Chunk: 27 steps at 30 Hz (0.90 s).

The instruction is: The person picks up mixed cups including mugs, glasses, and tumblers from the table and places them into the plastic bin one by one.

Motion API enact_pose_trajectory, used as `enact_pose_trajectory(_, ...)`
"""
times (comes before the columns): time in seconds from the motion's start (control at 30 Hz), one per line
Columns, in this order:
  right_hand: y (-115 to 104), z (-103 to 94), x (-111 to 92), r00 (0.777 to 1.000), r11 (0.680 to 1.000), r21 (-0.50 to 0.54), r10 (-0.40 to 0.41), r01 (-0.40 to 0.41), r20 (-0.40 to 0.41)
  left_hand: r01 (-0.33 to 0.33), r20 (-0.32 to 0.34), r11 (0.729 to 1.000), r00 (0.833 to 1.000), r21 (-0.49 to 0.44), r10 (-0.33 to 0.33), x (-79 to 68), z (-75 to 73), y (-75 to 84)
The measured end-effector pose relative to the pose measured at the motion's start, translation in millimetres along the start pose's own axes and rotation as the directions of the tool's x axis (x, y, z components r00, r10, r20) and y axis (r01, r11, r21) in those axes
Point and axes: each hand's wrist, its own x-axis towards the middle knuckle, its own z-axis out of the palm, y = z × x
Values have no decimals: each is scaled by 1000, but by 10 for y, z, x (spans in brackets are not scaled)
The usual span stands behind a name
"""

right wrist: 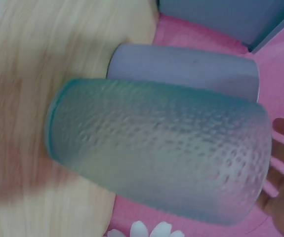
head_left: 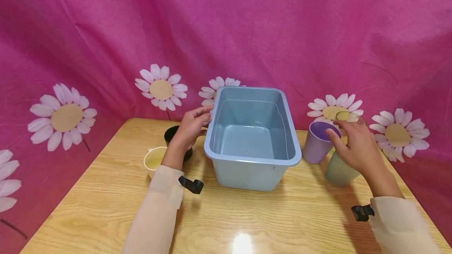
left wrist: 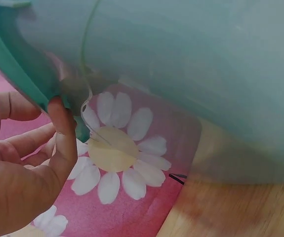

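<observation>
The head view shows a blue-grey plastic basin [head_left: 247, 172] standing upright in the middle of the wooden bench [head_left: 282, 220], between two groups of cups, a placing that probably lets either hand reach it. The left hand [head_left: 191, 129] is at the basin's left rim, its fingers bent around the lip in what looks like a light pinch; the likely reason is to steady the basin, since a rim that juts outward gives an easy hold. On the right, the right hand [head_left: 357, 149] is over the mouth of a frosted green dimpled tumbler [head_left: 337, 170], its fingers parted and only loosely bent, not closed on anything; whether a fingertip touches the rim I cannot tell. That wide spread seems to suit the tumbler's broad mouth, reached from above. The tumbler appears to stand on its base at the bench's right side, just beside a lilac cup [head_left: 312, 148], which is between it and the basin and leaves little room for fingers there. To the left, a cream cup [head_left: 154, 160] and a black cup [head_left: 171, 133] stand close together, partly hidden by the left arm. Behind everything hangs a pink daisy-print cloth [head_left: 247, 26].
</observation>
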Motion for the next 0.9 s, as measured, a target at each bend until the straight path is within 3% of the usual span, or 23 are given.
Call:
enact_pose_trajectory(0.17,89,0,-71,994,998,-44,52,-48,93,-3,22,998,1000,-65,4,-4,-8,-8)
enact_pose_trajectory(0.5,185,-37,-181,981,994,-73,89,-77,175,8,56,986,998,-165,1,2,-17,-56)
enact_pose_trajectory(0.9,222,-47,-324,978,990,-120,92,-70,186,29,108,964,994,-264,0,-38,-42,-101)
